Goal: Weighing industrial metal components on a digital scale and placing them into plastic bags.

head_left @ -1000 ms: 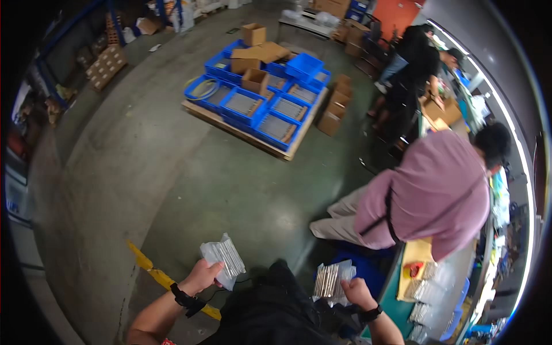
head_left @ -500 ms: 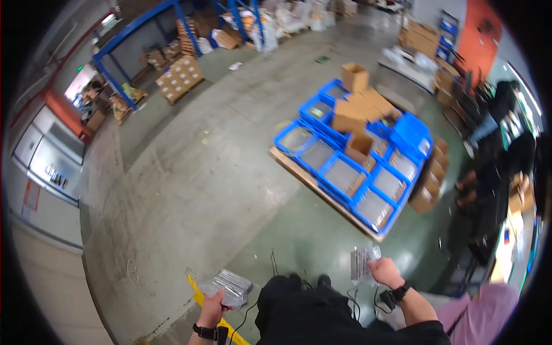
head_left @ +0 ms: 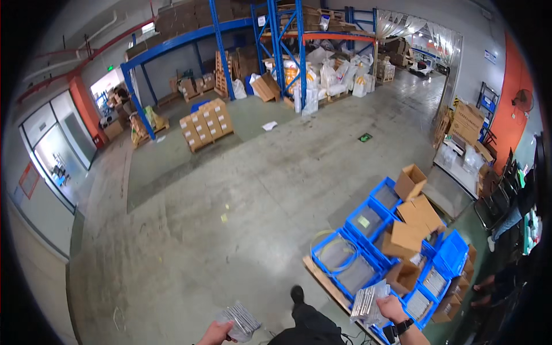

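Silvery, plastic-wrapped packets were held in both hands at the lower edge of the view. The left hand [head_left: 215, 334] was raised low, fingers curled round a clear packet bundle [head_left: 237, 321]. The right hand [head_left: 392, 309], wrist bearing a dark watch [head_left: 404, 326], was closed on a second packet stack [head_left: 368, 301], held upright beside the blue bins [head_left: 368, 253] on a wooden pallet [head_left: 322, 282]. Farther off, cardboard boxes [head_left: 417, 215] lay over the bins; blue shelving [head_left: 287, 34] stood beyond the concrete floor [head_left: 230, 201].

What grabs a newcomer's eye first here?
The pallet of blue plastic bins with brown cardboard boxes stacked on it, lower right. Then the blue storage racks at the far wall. At the bottom edge, left hand and right hand each hold a silvery packet bundle.
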`<state>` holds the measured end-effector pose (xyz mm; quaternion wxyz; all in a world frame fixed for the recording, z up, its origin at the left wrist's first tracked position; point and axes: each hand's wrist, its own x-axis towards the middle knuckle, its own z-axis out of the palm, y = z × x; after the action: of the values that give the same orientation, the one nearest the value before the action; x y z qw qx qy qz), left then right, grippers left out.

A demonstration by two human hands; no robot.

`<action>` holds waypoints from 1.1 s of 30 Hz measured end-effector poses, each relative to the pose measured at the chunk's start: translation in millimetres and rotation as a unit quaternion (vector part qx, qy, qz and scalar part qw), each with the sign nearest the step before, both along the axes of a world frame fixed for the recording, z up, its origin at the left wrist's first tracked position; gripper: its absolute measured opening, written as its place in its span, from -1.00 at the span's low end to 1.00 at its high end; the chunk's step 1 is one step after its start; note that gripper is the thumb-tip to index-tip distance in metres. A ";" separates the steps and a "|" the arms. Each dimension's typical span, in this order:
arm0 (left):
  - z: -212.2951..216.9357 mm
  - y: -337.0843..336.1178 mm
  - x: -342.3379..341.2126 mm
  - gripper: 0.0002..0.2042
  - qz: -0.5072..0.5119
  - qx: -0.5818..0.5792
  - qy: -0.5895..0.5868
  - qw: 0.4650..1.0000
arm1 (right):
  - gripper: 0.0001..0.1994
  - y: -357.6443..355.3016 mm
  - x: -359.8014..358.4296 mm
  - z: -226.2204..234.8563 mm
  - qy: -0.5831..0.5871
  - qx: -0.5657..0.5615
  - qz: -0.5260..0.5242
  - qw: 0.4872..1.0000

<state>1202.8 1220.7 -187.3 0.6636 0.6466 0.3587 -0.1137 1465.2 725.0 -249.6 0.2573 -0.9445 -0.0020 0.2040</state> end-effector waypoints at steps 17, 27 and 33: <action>20.5 299.4 696.1 -0.58 -0.188 0.167 0.004 0.968 | -0.72 272.3 534.6 -55.7 -0.147 -0.064 0.128 0.979; 0.9 307.0 1142.4 -0.54 -0.347 0.121 -0.019 0.930 | -0.52 288.0 783.5 -13.7 0.007 0.054 -0.273 0.960; -56.5 240.2 1397.5 -0.76 -0.266 0.087 -0.031 0.960 | -0.53 218.2 924.4 -36.1 0.032 0.055 -0.387 0.920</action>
<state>2600.3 1460.8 -243.9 0.5614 0.7771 0.1613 -0.2343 2389.6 943.2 -285.6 0.3677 -0.8492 0.3604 0.1180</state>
